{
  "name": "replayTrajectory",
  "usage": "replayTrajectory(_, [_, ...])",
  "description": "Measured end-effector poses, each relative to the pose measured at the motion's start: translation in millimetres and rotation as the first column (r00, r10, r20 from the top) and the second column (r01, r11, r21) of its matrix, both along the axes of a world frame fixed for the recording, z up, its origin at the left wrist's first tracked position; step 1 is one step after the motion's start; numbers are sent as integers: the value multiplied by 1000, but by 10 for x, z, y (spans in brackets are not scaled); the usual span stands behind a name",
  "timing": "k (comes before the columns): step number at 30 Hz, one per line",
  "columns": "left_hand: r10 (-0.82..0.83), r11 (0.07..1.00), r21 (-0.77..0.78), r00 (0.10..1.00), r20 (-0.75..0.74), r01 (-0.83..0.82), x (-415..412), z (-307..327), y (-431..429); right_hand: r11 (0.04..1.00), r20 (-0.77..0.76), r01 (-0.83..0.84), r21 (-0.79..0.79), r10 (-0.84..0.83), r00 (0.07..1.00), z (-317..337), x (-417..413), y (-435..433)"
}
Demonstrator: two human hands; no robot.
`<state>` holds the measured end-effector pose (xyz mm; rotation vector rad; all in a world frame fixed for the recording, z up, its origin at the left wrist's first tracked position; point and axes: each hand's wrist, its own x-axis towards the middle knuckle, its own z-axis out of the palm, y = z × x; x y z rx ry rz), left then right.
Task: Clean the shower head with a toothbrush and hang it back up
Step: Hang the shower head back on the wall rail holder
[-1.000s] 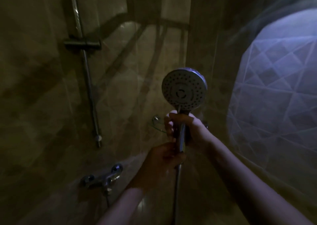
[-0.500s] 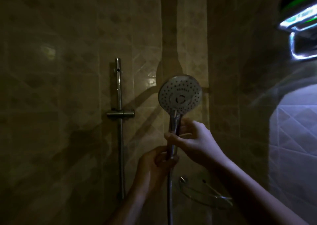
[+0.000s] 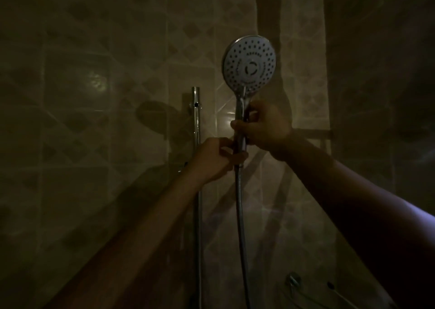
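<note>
The round chrome shower head faces me, held upright in front of the tiled wall. My right hand grips its handle just below the head. My left hand holds the bottom of the handle where the metal hose joins. The hose hangs straight down. The chrome slide rail stands just left of my hands; its holder is hidden behind my left hand. No toothbrush is visible.
The dim beige tiled wall fills the view. A glass corner shelf with chrome fittings sits at the lower right. A dark side wall rises on the right.
The view has tilted up and both hands have lifted the shower head higher and closer to the slide rail. The tap below and the lit area on the right have left the view.
</note>
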<state>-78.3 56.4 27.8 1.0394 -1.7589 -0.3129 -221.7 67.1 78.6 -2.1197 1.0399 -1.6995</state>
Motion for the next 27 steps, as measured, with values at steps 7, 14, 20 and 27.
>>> replayTrajectory(7, [401, 912, -186, 705, 585, -365, 568, -285, -351, 997, 49, 51, 61, -54, 997, 98, 222, -455])
replayTrajectory(14, [422, 905, -220, 710, 564, -363, 752, -543, -659, 997, 64, 65, 32, -67, 996, 6, 486, -692])
replayTrajectory(20, [386, 922, -224, 772, 504, -315, 797, -671, -693, 991, -101, 131, 5, -130, 986, -51, 691, -846])
replayTrajectory(27, [438, 882, -418, 703, 560, -217, 804, -710, -632, 985, -86, 163, -48, -167, 982, -237, 681, -1007])
